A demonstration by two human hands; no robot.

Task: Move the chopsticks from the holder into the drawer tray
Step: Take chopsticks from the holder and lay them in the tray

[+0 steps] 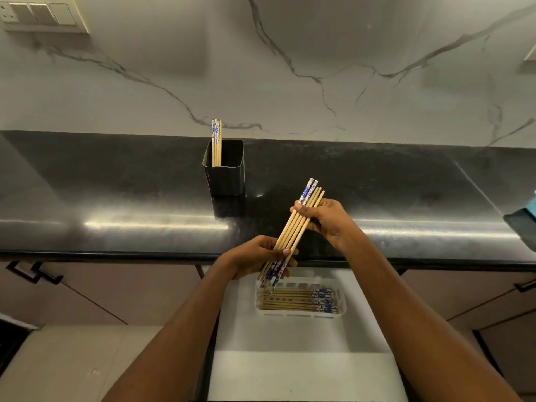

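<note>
A bundle of several wooden chopsticks (293, 227) with blue-and-white ends runs diagonally between both hands above the counter's front edge. My left hand (255, 255) grips its lower end and my right hand (326, 220) grips its upper end. A black square holder (224, 177) stands on the counter behind, with a few chopsticks (216, 142) upright in its left corner. Below the counter, a white tray (342, 310) in the open drawer (290, 367) holds several chopsticks lying flat.
The dark polished counter (116, 192) meets a marble backsplash with a switch plate (40, 14) at top left. A teal object (525, 219) sits at the right edge. Cabinet fronts with dark handles (34, 272) flank the drawer.
</note>
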